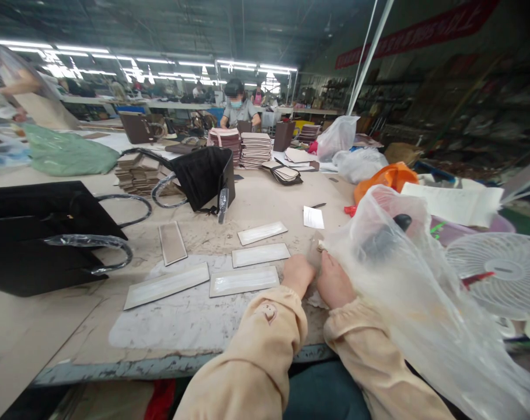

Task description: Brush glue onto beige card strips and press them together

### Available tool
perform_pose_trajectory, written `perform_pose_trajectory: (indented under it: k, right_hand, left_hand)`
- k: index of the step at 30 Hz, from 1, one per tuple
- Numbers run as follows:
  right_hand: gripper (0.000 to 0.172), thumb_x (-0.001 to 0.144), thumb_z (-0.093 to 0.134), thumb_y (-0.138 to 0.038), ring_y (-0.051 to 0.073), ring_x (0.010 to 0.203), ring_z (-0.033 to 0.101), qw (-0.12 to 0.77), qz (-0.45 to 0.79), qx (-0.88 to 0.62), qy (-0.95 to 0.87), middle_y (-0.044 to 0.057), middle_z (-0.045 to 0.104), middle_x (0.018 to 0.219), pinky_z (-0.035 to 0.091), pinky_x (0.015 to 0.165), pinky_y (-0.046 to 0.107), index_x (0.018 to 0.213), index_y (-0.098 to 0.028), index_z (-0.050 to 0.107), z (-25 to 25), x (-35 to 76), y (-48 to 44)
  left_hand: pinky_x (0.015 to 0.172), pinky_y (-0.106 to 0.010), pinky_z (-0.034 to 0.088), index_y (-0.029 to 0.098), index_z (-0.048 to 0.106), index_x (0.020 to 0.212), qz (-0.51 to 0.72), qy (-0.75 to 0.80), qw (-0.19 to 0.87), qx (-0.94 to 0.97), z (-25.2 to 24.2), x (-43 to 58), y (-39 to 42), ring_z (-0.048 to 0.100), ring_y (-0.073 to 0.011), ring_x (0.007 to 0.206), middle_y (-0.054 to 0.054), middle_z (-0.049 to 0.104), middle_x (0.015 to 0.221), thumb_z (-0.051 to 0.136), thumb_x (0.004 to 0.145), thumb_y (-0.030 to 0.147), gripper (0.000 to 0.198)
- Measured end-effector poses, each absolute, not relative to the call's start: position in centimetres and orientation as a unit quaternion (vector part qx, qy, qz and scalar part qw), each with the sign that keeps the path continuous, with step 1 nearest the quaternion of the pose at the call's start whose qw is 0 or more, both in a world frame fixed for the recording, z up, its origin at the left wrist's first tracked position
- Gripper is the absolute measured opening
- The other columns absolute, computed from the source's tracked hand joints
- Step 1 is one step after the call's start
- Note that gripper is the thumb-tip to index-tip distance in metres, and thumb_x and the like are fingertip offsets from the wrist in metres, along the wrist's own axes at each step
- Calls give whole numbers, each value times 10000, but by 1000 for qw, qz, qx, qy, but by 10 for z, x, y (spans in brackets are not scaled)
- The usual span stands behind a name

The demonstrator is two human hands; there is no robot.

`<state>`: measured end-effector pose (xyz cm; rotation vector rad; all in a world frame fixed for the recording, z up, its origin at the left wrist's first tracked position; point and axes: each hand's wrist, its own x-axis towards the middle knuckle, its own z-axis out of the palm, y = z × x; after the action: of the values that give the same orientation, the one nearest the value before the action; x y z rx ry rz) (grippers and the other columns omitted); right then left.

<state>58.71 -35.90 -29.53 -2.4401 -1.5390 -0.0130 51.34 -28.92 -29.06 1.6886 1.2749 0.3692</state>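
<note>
My left hand is curled closed at the centre right of the table, close beside my right hand. Between them a small greyish-brown piece stands partly visible; what exactly the fingers grip is hidden. My right hand's fingers are pressed together near the piece, by the edge of a clear plastic bag. To the left lie flat rectangular strips with shiny pale faces, among them a long one, a lower one and an upper one. A beige piece lies farther left.
Black bags with wrapped handles stand at the left and centre. Behind are stacked pieces and a green plastic bag. A white fan is at right. Across the table sits a person; another person stands far left.
</note>
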Motion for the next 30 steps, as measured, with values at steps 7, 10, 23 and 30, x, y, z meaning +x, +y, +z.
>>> perform_pose_trajectory:
  k: [7,10,23,30]
  right_hand:
    - [610,707,360,-8,269,1135,469,143,-9,-841,-522,244,469,1269,402,914,349,1313,52,320,-295,592,-360]
    - [607,695,355,8,248,1091,501,161,-15,-834,-527,219,515,1224,410,896,334,1302,29,344,-294,594,-361]
    - [347,821,442,-122,196,1023,501,118,-23,-784,-610,110,530,1201,387,868,274,1130,-166,594,-294,584,-365]
    - [215,850,472,-219,201,953,465,62,-27,-762,-644,84,587,1010,346,858,283,901,-179,677,-291,585,-363]
  left_hand:
    - [574,-289,447,152,626,689,99,517,482,700,-285,482,-285,629,-237,651,-76,653,609,620,617,200,87]
    - [458,-231,366,171,597,719,107,506,503,692,-282,453,-293,563,-165,485,15,551,447,580,650,218,84]
    - [435,-214,339,207,446,649,165,512,533,653,-292,419,-333,522,-107,428,69,477,478,520,688,211,84]
    - [399,-211,306,209,419,643,186,510,556,629,-295,424,-338,552,-118,436,62,502,474,497,693,222,94]
